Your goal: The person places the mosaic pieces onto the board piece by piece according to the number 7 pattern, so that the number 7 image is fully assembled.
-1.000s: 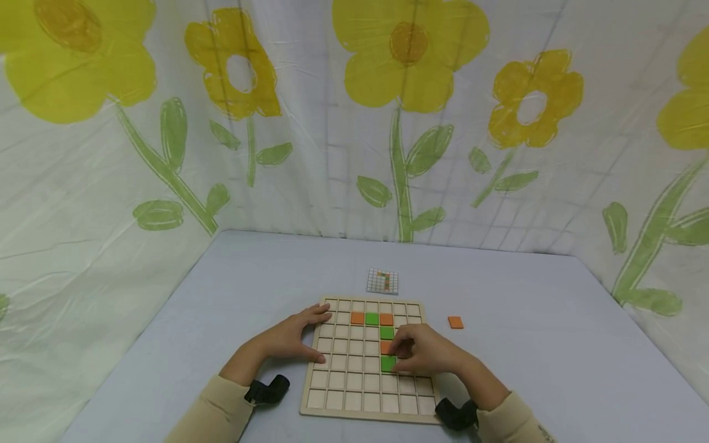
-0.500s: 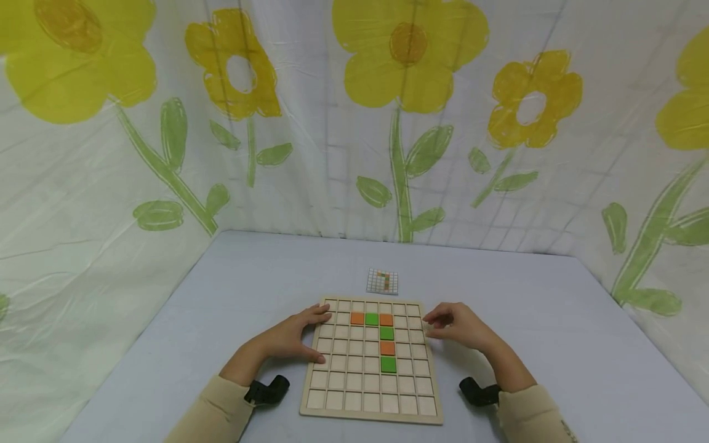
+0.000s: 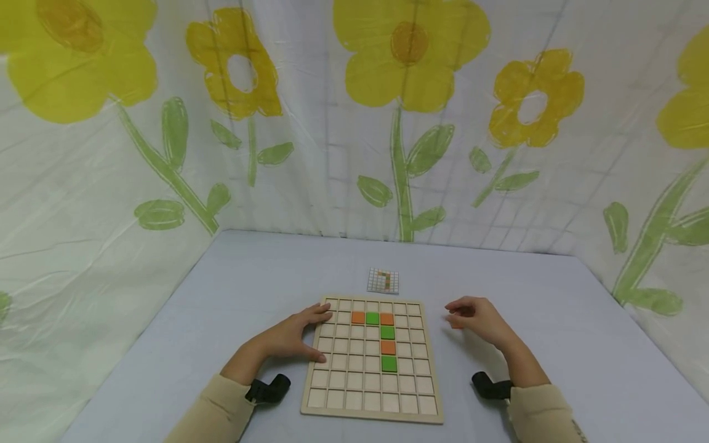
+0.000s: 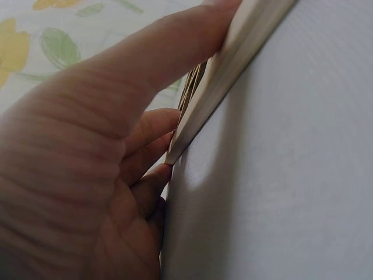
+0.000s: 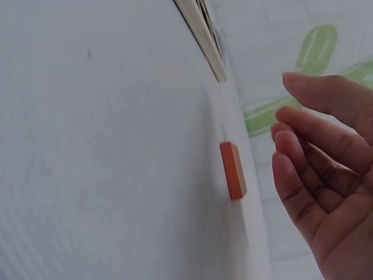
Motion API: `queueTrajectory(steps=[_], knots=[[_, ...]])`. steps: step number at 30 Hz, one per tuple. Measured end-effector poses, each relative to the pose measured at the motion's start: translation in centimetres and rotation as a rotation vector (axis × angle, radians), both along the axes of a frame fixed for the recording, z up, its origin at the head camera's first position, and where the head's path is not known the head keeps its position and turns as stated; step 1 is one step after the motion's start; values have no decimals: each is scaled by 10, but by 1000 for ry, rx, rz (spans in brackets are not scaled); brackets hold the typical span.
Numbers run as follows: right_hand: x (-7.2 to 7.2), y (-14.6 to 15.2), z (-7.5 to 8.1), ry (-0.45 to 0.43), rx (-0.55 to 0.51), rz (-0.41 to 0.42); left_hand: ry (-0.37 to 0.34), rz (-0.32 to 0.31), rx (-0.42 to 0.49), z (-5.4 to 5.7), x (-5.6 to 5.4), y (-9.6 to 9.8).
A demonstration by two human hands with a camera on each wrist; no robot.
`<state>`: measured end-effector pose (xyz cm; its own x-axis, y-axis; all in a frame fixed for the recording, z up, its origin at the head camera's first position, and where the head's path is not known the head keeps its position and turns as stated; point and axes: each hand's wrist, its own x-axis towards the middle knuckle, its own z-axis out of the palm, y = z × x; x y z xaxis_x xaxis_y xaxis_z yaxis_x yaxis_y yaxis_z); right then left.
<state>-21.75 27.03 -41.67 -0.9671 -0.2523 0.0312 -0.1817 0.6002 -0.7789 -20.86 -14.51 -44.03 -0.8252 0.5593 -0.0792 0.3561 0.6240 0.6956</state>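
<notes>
A wooden grid board (image 3: 344, 381) lies flat on the table. Orange and green square tiles fill several of its cells: a short row near the top, with a column running down from the row's right end. My left hand (image 3: 288, 337) rests on the board's left edge, thumb and fingers spread apart. To the right of the board, my right hand (image 3: 483, 321) hovers over a loose orange tile (image 5: 233, 171), which it mostly hides in the head view. In the right wrist view its fingers are loosely bent, hold nothing and stand apart from that tile.
Behind the board lies a small card (image 3: 383, 281) printed with a grid and a coloured pattern. A pale cloth covers the table (image 3: 266, 264). A curtain (image 3: 310, 160) with yellow flowers hangs behind it. A black wrist device (image 3: 490, 386) sits on each forearm.
My right hand has left the green tile at the bottom of the column and moved right, past the board's edge, to above the loose orange tile. My left hand has stayed put.
</notes>
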Motion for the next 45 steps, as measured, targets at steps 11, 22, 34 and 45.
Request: queueTrajectory(steps=[11, 22, 34, 45], knots=[[-3, 13, -12, 10, 33, -108, -4, -3, -9, 0, 0, 0], [-6, 25, -21, 9, 27, -88, 0, -2, 0, 0, 1, 0], [-8, 30, -27, 19, 31, -52, 3, -16, 8, -1, 0, 0], [-8, 31, -28, 55, 45, -35, 4, -17, 4, -1, 0, -1]])
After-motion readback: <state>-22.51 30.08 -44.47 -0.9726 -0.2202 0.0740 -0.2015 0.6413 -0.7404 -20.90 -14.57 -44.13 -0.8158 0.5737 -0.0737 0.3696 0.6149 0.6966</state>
